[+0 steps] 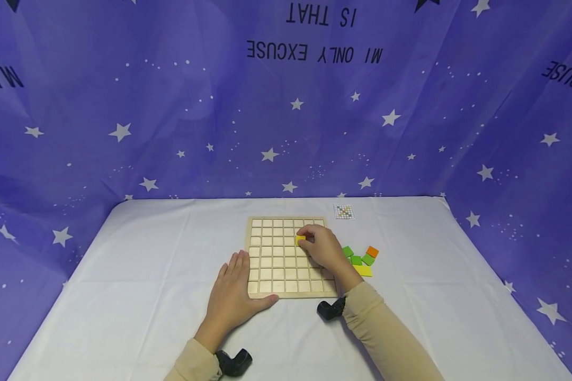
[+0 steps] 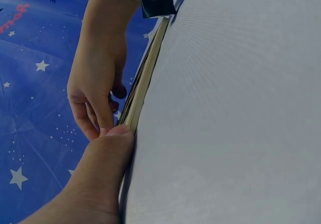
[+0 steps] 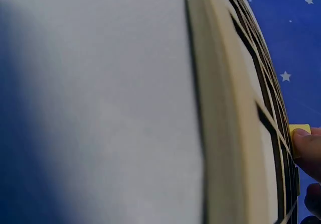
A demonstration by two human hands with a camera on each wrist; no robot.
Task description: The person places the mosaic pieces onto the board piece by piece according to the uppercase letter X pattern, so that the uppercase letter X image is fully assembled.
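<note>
A wooden grid board (image 1: 291,296) with square cells lies on the white cloth in the head view. My right hand (image 1: 325,246) pinches a yellow tile (image 1: 300,240) between thumb and fingertips over the upper right cells. In the right wrist view, that tile's edge shows above the thumb (image 3: 307,142), close to the board's grid lines. My left hand (image 1: 232,294) lies flat against the board's lower left corner, fingers straight along the left side and thumb (image 2: 118,130) on the front edge.
Right of the board lie several green tiles (image 1: 368,260), an orange tile (image 1: 372,251) and yellow pieces (image 1: 364,271), partly behind my right wrist. A small printed pattern card (image 1: 344,211) sits beyond the far right corner. A purple starry curtain (image 1: 295,127) surrounds the table's back and sides.
</note>
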